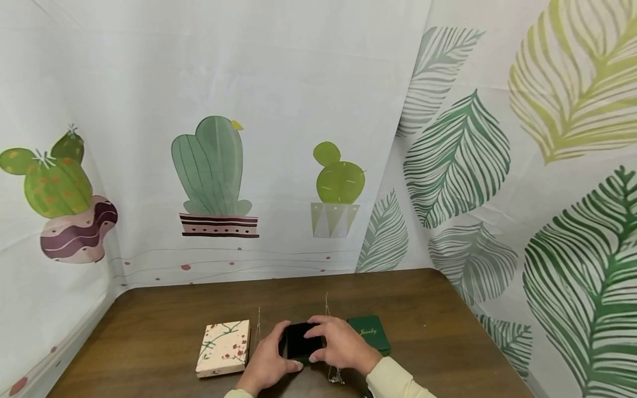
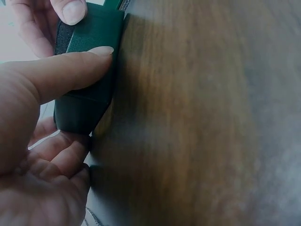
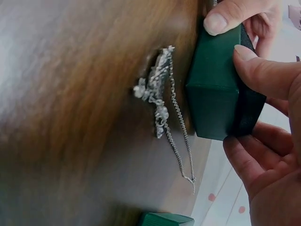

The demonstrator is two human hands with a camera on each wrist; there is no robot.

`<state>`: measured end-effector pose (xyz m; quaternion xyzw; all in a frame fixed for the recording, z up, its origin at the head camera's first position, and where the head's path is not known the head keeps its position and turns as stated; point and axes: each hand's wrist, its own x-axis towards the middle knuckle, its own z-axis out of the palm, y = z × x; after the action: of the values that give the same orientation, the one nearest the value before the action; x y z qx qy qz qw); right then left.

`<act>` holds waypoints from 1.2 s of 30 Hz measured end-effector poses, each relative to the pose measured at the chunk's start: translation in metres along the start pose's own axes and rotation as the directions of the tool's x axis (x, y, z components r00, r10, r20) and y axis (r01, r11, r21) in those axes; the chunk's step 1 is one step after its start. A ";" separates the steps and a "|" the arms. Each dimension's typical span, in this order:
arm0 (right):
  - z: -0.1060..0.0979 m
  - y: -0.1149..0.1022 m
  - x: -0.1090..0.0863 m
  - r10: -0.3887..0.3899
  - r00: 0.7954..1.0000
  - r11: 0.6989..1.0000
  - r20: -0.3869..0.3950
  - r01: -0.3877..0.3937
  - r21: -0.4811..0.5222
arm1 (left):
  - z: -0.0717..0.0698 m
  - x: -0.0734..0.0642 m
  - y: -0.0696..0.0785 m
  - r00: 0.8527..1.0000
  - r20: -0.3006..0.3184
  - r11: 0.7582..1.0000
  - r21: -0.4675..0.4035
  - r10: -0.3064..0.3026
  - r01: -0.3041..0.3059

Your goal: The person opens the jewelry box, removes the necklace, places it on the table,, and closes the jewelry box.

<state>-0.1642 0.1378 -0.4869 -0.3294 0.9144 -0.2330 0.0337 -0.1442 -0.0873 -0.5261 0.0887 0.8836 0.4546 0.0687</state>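
A small green jewelry box (image 3: 214, 75) sits on the table between my hands, its inside filled by a black pad (image 1: 302, 340). My left hand (image 1: 269, 354) grips the box from the left, thumb along the near green side and fingers round the end. From the right, my right hand (image 1: 343, 342) pinches the black pad, thumb at its near edge and fingers at its far edge. In the right wrist view the pad stands above the green wall at that end. A silver necklace (image 3: 176, 103) with a sparkling pendant lies beside the box, partly beneath my right hand in the head view.
A green lid with gold lettering (image 1: 369, 334) lies right of my right hand. A cream box with a floral print (image 1: 224, 348) is at left, and another thin chain (image 1: 259, 320) lies beside it. The brown table (image 1: 164, 315) meets a printed cloth at the back.
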 end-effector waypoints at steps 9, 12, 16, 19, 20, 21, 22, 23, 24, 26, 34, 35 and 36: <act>0.001 0.002 -0.002 0.014 1.000 0.998 -0.007 -0.014 0.063 | 0.002 -0.001 0.001 1.000 -0.018 1.000 0.002 0.013 -0.013; 0.002 0.005 -0.002 0.026 1.000 0.995 -0.007 -0.025 0.100 | 0.002 -0.001 0.001 1.000 -0.012 1.000 -0.008 -0.002 0.002; 0.005 0.010 -0.002 0.042 0.999 0.981 -0.009 -0.040 0.192 | 0.002 -0.001 0.001 1.000 -0.017 1.000 -0.003 0.001 -0.001; 0.007 0.013 -0.002 0.042 0.999 0.967 -0.023 -0.035 0.251 | 0.002 -0.002 0.001 1.000 -0.026 1.000 0.006 0.009 -0.008; 0.008 0.014 -0.002 0.042 0.999 0.965 -0.031 -0.033 0.259 | 0.002 -0.002 0.001 1.000 -0.028 1.000 0.006 0.010 -0.010; 0.009 0.014 -0.002 0.042 0.998 0.966 -0.038 -0.031 0.256 | 0.002 -0.001 0.001 1.000 -0.029 1.000 0.008 0.010 -0.010; 0.010 0.014 -0.002 0.045 0.998 0.966 -0.046 -0.032 0.255 | 0.002 -0.001 0.001 1.000 -0.029 1.000 0.006 0.010 -0.010; 0.010 0.014 -0.002 0.049 0.997 0.968 -0.054 -0.034 0.250 | 0.003 -0.001 0.001 1.000 -0.027 1.000 0.005 0.009 -0.009; 0.011 0.013 -0.002 0.050 0.997 0.969 -0.062 -0.033 0.245 | 0.003 -0.001 0.001 1.000 -0.025 1.000 0.002 0.008 -0.008; 0.012 0.012 -0.003 0.053 0.996 0.972 -0.072 -0.035 0.232 | 0.003 -0.001 0.001 1.000 -0.023 1.000 0.000 0.005 -0.005; 0.013 0.007 -0.002 0.058 0.995 0.981 -0.078 -0.042 0.189 | 0.002 -0.001 0.000 0.999 -0.032 1.000 0.018 0.007 -0.007; 0.013 0.007 -0.002 0.055 0.995 0.982 -0.078 -0.040 0.186 | 0.002 -0.001 0.000 0.999 -0.032 1.000 0.019 0.007 -0.006; 0.012 0.006 -0.002 0.053 0.996 0.983 -0.078 -0.038 0.181 | 0.002 -0.001 0.000 0.999 -0.031 1.000 0.018 0.005 -0.004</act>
<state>-0.1638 0.1378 -0.5004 -0.2942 0.8975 -0.3270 0.0308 -0.1424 -0.0856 -0.5272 0.0841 0.8884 0.4483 0.0530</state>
